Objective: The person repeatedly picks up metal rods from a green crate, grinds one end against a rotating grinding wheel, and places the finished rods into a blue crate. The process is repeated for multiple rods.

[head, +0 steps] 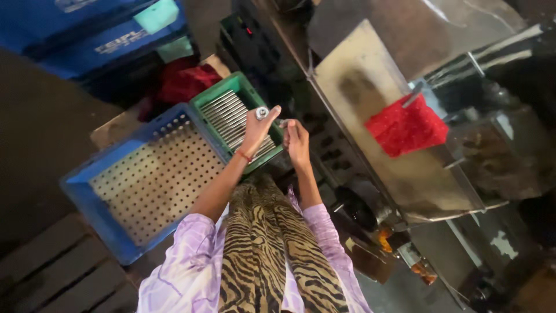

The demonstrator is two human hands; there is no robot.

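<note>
blue plastic crates (87, 35): stacked at the top left, dark blue, with pale lettering on their sides
pale green rectangular label (156, 14): stuck on the upper crate's right corner
second pale green label (175, 49): just below it, on the lower crate, partly shaded

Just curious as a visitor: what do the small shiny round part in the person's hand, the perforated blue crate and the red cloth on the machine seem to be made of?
The small shiny round part in the left hand looks like bare polished metal, given its bright silvery glint. The perforated blue crate seems moulded plastic: even matt colour, regular holes. The red cloth appears to be soft woven fabric, since it drapes and creases.
</note>
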